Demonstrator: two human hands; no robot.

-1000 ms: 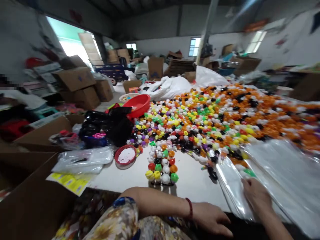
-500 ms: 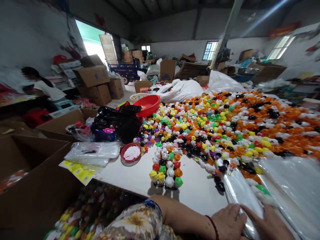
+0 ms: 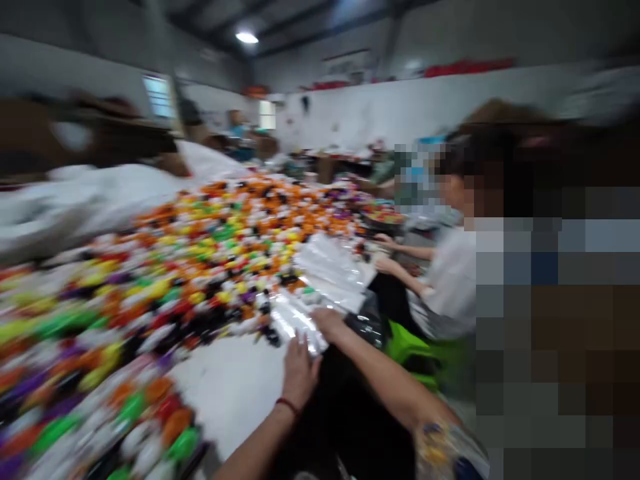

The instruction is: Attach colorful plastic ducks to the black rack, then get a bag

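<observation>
A stack of clear plastic bags lies at the table's near right edge. My left hand, with a dark red bracelet at the wrist, rests on the near end of the bags, its fingers stretched out. At the right side of the same stack, my right hand touches the bags; its fingers are blurred and partly hidden. Small colourful plastic figures are heaped behind and left of the bags. Blurred rows of the same figures stand at the lower left.
More clear plastic bags lie farther back. The white tabletop shows left of my hands. On the right, a co-worker in a white shirt sits with both hands over the table, near a green stool. White sacks lie behind the heap.
My view has swung right, bringing the co-worker into sight, and the picture is blurred. Both my hands remain at the stack of plastic bags.
</observation>
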